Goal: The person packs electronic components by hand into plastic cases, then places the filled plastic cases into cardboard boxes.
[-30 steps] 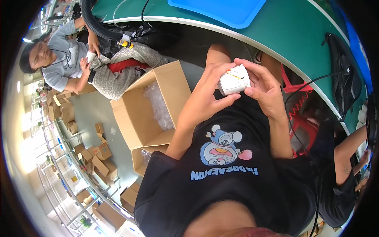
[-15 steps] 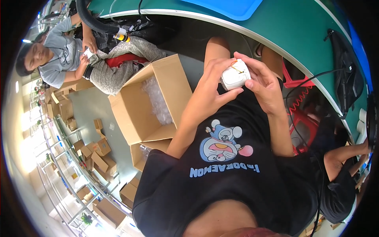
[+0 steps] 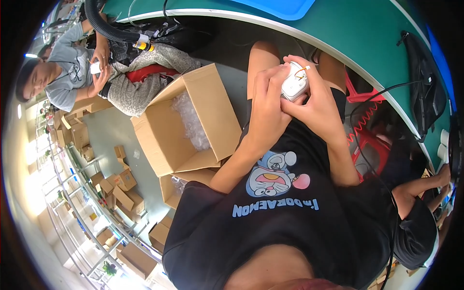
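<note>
Above my lap I hold a small white plastic housing (image 3: pixel 295 86) with rounded corners. Thin red and yellow wires with a small white connector (image 3: pixel 303 71) come out of its upper face. My left hand (image 3: pixel 271 94) grips its left side, the fingers curled over that edge. From the right, my right hand (image 3: pixel 316 96) wraps round it, with the thumb reaching across below the housing toward the left hand. Both hands are closed on it and hide much of its sides and its underside.
An open cardboard box (image 3: pixel 164 130) with clear bubble wrap (image 3: pixel 191 121) stands at my left. A seated co-worker (image 3: pixel 72 72) holds a white piece beyond it. Ahead runs a green worktable (image 3: pixel 348 34) with a blue tray (image 3: pixel 285 6) and a black pouch (image 3: pixel 427 87). A black hose (image 3: pixel 113 31) hangs at upper left.
My hands have drawn closer round the white housing and turned it. The left fingers now lie over its left edge, and the right thumb has moved below it.
</note>
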Available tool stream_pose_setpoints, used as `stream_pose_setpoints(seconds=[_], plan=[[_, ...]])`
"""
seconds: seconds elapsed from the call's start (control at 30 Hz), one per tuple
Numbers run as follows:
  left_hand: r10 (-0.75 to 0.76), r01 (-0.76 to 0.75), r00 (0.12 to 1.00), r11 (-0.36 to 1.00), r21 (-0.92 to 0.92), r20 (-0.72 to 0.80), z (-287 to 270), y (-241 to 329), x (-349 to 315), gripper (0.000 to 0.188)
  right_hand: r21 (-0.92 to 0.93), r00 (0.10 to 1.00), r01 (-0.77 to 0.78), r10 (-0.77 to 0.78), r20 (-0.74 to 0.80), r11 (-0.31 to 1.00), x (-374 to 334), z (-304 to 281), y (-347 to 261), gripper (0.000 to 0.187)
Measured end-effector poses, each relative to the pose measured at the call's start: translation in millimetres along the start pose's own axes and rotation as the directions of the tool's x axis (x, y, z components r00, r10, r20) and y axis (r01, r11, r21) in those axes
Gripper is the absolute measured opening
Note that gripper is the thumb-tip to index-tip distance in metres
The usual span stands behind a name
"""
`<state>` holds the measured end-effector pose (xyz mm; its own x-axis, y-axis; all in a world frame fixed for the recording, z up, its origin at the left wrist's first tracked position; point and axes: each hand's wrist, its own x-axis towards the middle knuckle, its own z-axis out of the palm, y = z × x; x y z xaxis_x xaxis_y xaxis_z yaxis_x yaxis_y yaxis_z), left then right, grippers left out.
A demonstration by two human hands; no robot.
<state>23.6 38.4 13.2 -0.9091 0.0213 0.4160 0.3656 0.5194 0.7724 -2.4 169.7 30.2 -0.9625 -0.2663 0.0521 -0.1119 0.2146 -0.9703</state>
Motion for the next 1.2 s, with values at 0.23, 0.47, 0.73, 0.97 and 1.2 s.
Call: stream_pose_setpoints(seconds=[0.23,0.47,0.73,0.97,1.2], plan=[[-0.041,0.041,0.999,0.999,0.022,0.036,3.8,2.4,-2.6,0.063,-0.053,0.998,0.042,-0.044,-0.039,0.998,-2.9,1.3,9.6,0.065],[-0.384,0.455,0.891,0.742,-0.493,0.243,9.8,-15.5,8.5,0.053,0.532,0.987,-0.158,0.126,0.095,0.832,2.0,-31.0,27.1,0.059],[-0.240,0.408,0.618,-0.716,-0.566,0.749,2.7,-36.4,15.4,0.072,0.589,0.947,-0.249,0.320,-0.017,0.769,-7.9,-46.3,41.6,0.041],[-0.544,0.537,0.750,0.167,-0.827,0.376,9.9,-5.4,19.5,0.060,0.472,0.947,-0.273,0.321,-0.021,0.838,-11.8,-32.8,31.7,0.045],[0.037,-0.034,0.993,0.999,-0.026,0.109,12.8,-4.0,19.9,0.089,0.664,0.978,-0.195,0.198,0.072,0.722,-8.8,-45.1,37.5,0.052]])
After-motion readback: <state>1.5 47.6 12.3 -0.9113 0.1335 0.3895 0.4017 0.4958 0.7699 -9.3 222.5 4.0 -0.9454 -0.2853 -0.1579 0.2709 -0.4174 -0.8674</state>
